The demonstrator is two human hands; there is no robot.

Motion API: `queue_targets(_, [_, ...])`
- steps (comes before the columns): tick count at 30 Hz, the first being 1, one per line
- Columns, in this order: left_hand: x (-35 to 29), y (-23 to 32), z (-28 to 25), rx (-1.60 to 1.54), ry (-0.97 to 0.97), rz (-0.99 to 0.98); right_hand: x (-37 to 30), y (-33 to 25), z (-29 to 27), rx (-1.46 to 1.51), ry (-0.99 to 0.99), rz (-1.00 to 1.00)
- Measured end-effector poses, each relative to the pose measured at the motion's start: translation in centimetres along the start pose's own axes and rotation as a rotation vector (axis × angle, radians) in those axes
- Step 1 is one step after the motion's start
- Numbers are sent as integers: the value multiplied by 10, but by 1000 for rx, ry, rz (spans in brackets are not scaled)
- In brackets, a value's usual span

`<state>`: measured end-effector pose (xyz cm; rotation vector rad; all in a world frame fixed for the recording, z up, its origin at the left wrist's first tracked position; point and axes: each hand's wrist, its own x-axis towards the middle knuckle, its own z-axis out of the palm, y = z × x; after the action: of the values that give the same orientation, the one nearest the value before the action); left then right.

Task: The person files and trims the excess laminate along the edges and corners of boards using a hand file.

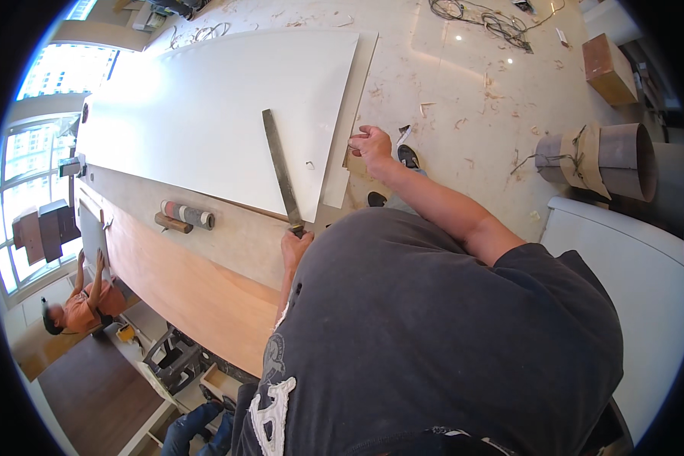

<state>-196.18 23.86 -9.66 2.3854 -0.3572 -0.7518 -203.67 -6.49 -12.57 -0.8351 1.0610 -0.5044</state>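
A long, flat grey file (276, 163) lies slantwise over a large white panel (205, 99), its handle end toward me. My left hand (295, 247) is closed around that handle, at the panel's near edge. My right hand (372, 148) is at the panel's right end, beside a narrow pale strip (355, 91) that runs along under the white face. Its fingers are bent and drawn together at the edge; whatever is between them is too small to make out. A small dark curl (310, 164) lies on the panel to the right of the file.
Left of the panel, a red-and-grey roll (188, 214) and a wooden block (172, 223) lie on the bench board (228, 243). Another person (91, 300) works at the far left. Cables (501, 26), shavings and a bound brown cylinder (596, 159) are on the right.
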Motion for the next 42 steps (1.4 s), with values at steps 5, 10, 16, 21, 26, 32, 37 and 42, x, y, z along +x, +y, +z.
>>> queue_targets(5, [-5, 11, -4, 22, 10, 11, -2, -5, 14, -253, 180, -44])
queue_targets(10, [-2, 7, -2, -3, 11, 31, 15, 5, 13, -405, 192, -76])
queue_targets(16, [-4, 5, -5, 7, 21, 10, 2, 9, 18, -449, 178, -159])
queue_targets(21, [0, 0, -2, 0, 19, 31, 15, 17, 6, -369, 85, -246])
queue_targets(26, [-3, 10, -4, 62, 7, 20, 23, 22, -1, -243, -47, -283])
queue_targets(32, [-3, 8, -6, 33, -1, 24, 14, 12, 2, -84, -131, -196])
queue_targets(37, [-1, 2, -3, -14, -5, 29, 13, 9, 0, -52, -154, -197])
queue_targets(42, [5, -8, 0, 17, -11, 23, 11, 5, -1, -38, -172, -183])
